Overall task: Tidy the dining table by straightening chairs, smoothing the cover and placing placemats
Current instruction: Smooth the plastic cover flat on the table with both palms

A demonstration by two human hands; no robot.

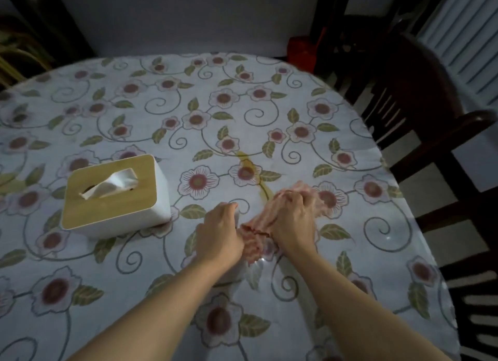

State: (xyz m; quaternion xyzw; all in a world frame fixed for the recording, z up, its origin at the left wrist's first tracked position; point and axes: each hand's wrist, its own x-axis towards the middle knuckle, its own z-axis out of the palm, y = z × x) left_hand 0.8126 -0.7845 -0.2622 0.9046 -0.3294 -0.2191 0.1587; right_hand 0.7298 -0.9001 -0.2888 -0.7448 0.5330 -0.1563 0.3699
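A round table wears a white cover [269,112] printed with pink flowers and green leaves. Near the middle of the front half lies a crumpled pink cloth [258,226]. My right hand [292,220] rests on top of the cloth with its fingers curled into the fabric. My left hand [219,230] grips the cloth's near left end, knuckles up. A yellowish streak [249,162] marks the cover just beyond the cloth.
A white tissue box [116,196] with a wooden lid stands left of my hands. A dark wooden chair [420,96] sits at the table's right side and another chair [474,301] shows at the lower right edge. Something red [300,50] sits behind the table.
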